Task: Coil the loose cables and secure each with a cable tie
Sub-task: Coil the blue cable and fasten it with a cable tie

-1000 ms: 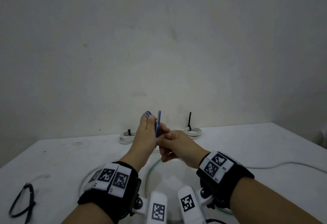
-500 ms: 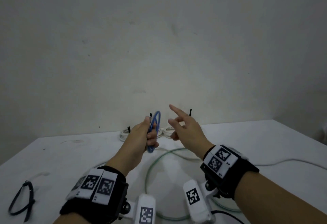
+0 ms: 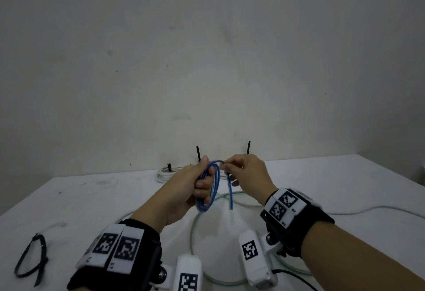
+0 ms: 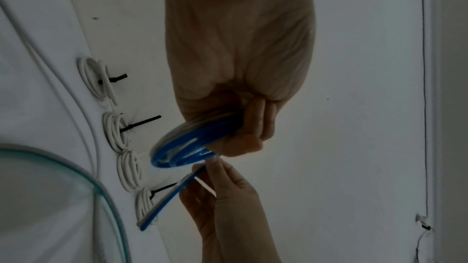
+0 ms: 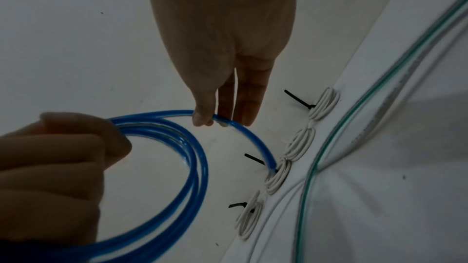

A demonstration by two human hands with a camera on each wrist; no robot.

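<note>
**Blue cable half-coiled between both hands above the bench**

Blue cable (image 3: 208, 189) is held up in the air above the white bench (image 3: 345, 182), wound into a few loops. The left hand (image 3: 184, 189) grips those loops, its fingers (image 5: 76, 147) curled round the bundle on one side. The right hand (image 3: 247, 173) pinches the same cable at the top of the coil between thumb and fingertips (image 5: 202, 119), the other fingers straight; from that pinch the loose end (image 3: 230, 196) hangs down beside the coil, free of the bench.

Behind the blue cable, along the far edge of the bench by the wall (image 3: 207, 60), four small white cable coils (image 5: 298, 145) lie in a row, touching or just beside each other. Black cable ties (image 5: 298, 100) stick up from three of them; whether the fourth has one cannot be told. Below the blue cable a pale green cable (image 3: 193, 233) lies in a wide loose loop on the bench, and a white cable (image 3: 368, 210) trails away to the right of it. Well to the left of the blue cable, near the front bench edge, lie loose black ties (image 3: 31, 260).
</note>
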